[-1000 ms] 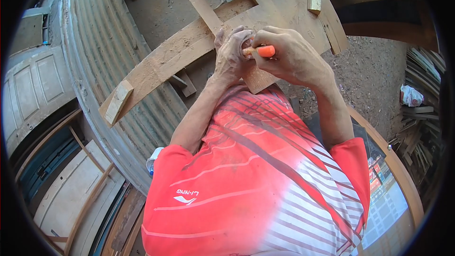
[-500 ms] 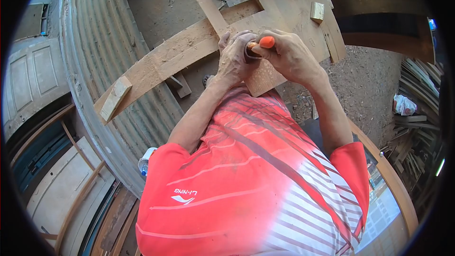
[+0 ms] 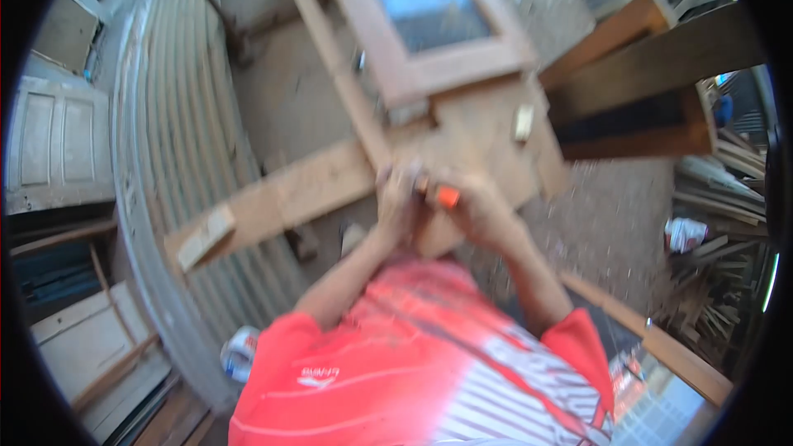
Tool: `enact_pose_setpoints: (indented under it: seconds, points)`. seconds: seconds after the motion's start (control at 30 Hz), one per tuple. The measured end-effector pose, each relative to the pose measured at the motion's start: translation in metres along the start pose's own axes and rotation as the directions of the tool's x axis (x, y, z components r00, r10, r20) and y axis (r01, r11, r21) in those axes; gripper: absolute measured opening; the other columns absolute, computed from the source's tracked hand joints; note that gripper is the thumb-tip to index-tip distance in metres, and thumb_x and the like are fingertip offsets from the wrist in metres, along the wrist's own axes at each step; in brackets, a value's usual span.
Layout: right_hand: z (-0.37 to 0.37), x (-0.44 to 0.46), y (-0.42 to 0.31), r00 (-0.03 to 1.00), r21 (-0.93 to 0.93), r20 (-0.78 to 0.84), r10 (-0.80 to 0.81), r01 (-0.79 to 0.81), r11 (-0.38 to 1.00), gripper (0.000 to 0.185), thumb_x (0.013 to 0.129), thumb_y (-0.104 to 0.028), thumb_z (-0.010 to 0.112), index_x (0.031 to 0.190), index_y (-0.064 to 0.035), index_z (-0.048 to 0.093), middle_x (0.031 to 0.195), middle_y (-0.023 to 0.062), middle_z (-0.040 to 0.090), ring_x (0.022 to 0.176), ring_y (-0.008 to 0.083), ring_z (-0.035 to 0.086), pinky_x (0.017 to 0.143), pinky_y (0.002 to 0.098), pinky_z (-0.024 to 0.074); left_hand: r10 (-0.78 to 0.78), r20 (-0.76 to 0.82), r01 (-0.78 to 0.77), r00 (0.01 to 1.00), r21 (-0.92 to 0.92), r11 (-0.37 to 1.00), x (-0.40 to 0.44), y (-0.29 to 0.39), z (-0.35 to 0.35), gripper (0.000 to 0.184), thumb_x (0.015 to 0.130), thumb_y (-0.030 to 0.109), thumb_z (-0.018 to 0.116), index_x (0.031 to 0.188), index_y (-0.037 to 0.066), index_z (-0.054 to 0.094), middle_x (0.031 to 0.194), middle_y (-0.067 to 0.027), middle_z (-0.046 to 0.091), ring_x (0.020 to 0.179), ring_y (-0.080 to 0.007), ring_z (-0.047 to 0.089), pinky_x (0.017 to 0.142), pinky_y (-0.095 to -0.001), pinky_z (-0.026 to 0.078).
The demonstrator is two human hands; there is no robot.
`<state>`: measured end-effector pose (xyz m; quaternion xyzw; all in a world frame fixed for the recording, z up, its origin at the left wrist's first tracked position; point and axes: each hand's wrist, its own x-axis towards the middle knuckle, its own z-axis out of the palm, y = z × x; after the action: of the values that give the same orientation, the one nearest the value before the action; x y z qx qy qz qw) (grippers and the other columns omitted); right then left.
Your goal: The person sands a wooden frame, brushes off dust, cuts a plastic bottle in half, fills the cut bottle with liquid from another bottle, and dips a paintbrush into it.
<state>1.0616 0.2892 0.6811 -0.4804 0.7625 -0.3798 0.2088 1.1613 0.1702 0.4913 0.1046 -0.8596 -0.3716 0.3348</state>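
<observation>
My right hand [image 3: 477, 206] is closed around a tool with an orange handle [image 3: 448, 196], whose working end is hidden between the hands. Right beside it, my left hand [image 3: 403, 198] has its fingers curled at the tool's front; what they grip is blurred. Under both hands a short wooden board [image 3: 438, 238] sticks out toward my shirt. Beyond them lies a broad wooden panel [image 3: 475, 136] with a small pale block [image 3: 524, 123] on it.
A long curved plank [image 3: 310, 190] with a wooden block [image 3: 206, 238] runs left over corrugated metal [image 3: 186, 91]. A glazed wooden frame [image 3: 462, 62] lies ahead. Dark boards [image 3: 652, 66] and scrap wood [image 3: 714, 293] are at the right.
The view has tilted up, so the hands and planks sit lower and the glazed frame shows ahead. The picture is now blurred. Both hands are still together around the orange-handled tool.
</observation>
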Motion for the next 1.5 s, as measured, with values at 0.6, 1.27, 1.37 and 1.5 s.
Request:
enact_pose_setpoints:
  seconds: [0.6,1.27,1.37,1.5]
  points:
    - [-0.018,0.007,-0.023,0.978,-0.104,0.175,0.11,-0.093,0.99,0.025,0.089,-0.005,0.073,0.113,-0.0076,0.076,0.114,0.0158,0.075,0.108,0.0365,0.072,0.093,0.0425,0.0572,-0.049,0.027,0.05,0.998,-0.074,0.996,0.014,0.022,-0.013,0.061,0.07,0.024,0.091,0.122,0.016,0.06,0.121,-0.0054,0.07,0.125,-0.0261,0.065,0.116,-0.0512,0.033]
    - [0.01,-0.006,0.012,0.979,-0.061,0.1,0.179,-0.174,0.983,0.013,0.079,-0.012,0.071,0.089,-0.0039,0.071,0.092,0.0184,0.072,0.091,0.04,0.069,0.081,0.0467,0.0551,0.012,0.155,-0.007,0.988,-0.034,0.999,0.017,0.03,-0.026,0.053,0.085,0.031,0.08,0.13,0.013,0.061,0.13,-0.0089,0.065,0.132,-0.0283,0.059,0.12,-0.0534,0.027]
    - [0.001,0.0,0.007,0.993,0.075,0.002,0.115,-0.115,0.991,0.016,0.08,-0.014,0.074,0.092,-0.0039,0.071,0.093,0.0181,0.071,0.09,0.0405,0.068,0.081,0.0458,0.0549,0.131,0.152,-0.154,0.98,0.147,0.977,0.01,0.015,-0.016,0.049,0.087,0.029,0.076,0.131,0.012,0.061,0.127,-0.0108,0.066,0.13,-0.0278,0.06,0.118,-0.0551,0.03]
    - [0.01,-0.012,0.015,0.998,-0.008,0.049,0.029,-0.029,1.0,0.022,0.076,-0.01,0.079,0.096,-0.0062,0.071,0.092,0.0175,0.07,0.091,0.0388,0.068,0.083,0.0448,0.0546,-0.039,0.184,0.043,0.982,-0.017,0.999,0.012,0.014,-0.02,0.043,0.096,0.033,0.074,0.128,0.008,0.061,0.124,-0.0115,0.069,0.126,-0.0304,0.062,0.118,-0.0481,0.034]
